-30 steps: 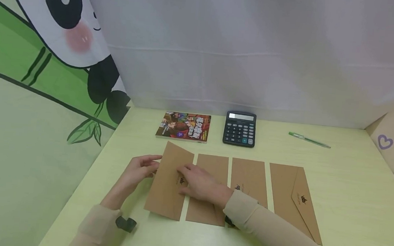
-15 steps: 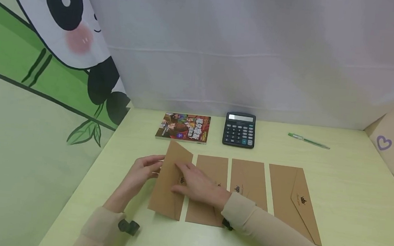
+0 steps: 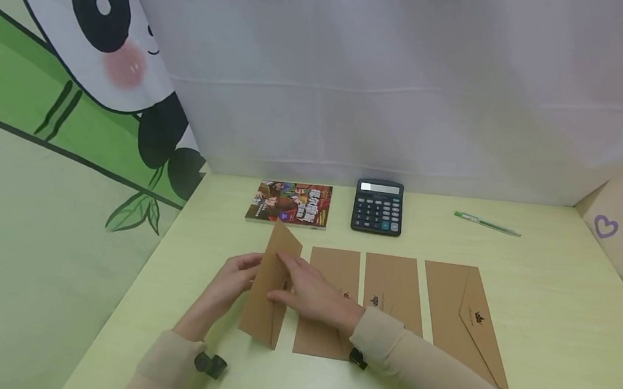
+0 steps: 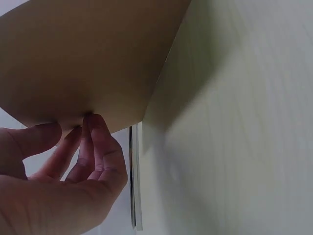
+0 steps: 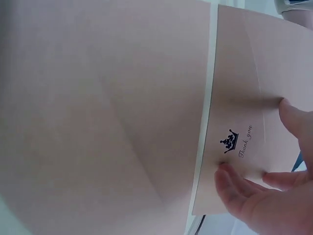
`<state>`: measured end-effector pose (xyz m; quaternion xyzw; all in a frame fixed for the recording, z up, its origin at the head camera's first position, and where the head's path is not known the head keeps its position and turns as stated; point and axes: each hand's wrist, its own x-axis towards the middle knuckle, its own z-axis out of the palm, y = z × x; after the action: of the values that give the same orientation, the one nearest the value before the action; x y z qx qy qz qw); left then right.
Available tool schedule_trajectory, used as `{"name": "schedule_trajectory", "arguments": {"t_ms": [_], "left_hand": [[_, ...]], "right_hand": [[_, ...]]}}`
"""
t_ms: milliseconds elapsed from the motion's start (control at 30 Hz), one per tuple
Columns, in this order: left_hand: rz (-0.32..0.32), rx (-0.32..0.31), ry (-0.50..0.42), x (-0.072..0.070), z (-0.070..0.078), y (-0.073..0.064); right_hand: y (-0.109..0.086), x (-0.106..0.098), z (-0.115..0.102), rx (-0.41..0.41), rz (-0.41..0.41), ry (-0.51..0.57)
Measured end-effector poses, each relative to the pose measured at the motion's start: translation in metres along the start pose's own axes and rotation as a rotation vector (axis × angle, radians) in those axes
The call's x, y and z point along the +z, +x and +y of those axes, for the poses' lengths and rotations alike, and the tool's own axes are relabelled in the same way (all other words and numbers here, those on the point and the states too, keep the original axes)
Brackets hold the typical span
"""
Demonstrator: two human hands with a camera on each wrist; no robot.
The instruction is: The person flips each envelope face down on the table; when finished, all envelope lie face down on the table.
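A brown kraft-paper envelope (image 3: 260, 304) stands tilted, its left edge raised off the table. Behind it, my left hand (image 3: 232, 283) touches its back with the fingertips; the left wrist view shows bent fingers (image 4: 105, 152) and the thumb against that face. On the front, my right hand (image 3: 314, 290) rests spread fingertips and thumb near a printed crown and "Thank you" (image 5: 245, 142). To the right lie three more brown envelopes: one partly under the right hand (image 3: 333, 265), a middle one (image 3: 391, 279) and a far-right one with its flap showing (image 3: 448, 317).
Along the back of the pale table (image 3: 557, 315) lie a colourful book (image 3: 294, 204), a black calculator (image 3: 378, 206) and a green pen (image 3: 487, 223). A white cloth (image 3: 385, 114) hangs behind, with a panda-printed cloth (image 3: 147, 106) on the left.
The leftmost envelope has tipped up more steeply, its raised left edge moving to the right. My left hand has followed it rightward; the right hand's fingertips have shifted slightly left across its front.
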<state>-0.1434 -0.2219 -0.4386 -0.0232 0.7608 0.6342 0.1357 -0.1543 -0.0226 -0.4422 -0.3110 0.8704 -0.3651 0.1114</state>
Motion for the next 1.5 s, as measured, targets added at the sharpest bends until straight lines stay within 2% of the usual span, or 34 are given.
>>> {"name": "schedule_trajectory", "arguments": {"t_ms": [133, 267, 567, 800, 1033, 1267, 1500], "left_hand": [[-0.005, -0.007, 0.013, 0.002, 0.0, 0.0], [-0.019, -0.021, 0.025, 0.003, 0.002, 0.001], [-0.045, -0.069, 0.061, 0.005, 0.0, 0.002], [-0.073, -0.086, 0.086, 0.005, 0.0, 0.002], [-0.11, -0.107, 0.133, 0.003, -0.003, 0.004], [-0.084, -0.095, 0.148, 0.003, -0.002, 0.004], [-0.025, -0.136, 0.188, 0.004, -0.002, 0.005]], "right_hand": [[0.0, 0.0, -0.003, -0.029, 0.027, 0.068], [-0.001, -0.001, -0.006, -0.014, 0.031, 0.147], [-0.002, 0.001, -0.009, 0.002, 0.05, 0.227], [-0.002, 0.001, -0.01, -0.016, 0.091, 0.28], [-0.003, -0.001, -0.013, -0.014, 0.114, 0.38], [-0.005, -0.003, -0.016, -0.022, 0.151, 0.386], [-0.006, -0.002, -0.016, -0.011, 0.174, 0.386]]}}
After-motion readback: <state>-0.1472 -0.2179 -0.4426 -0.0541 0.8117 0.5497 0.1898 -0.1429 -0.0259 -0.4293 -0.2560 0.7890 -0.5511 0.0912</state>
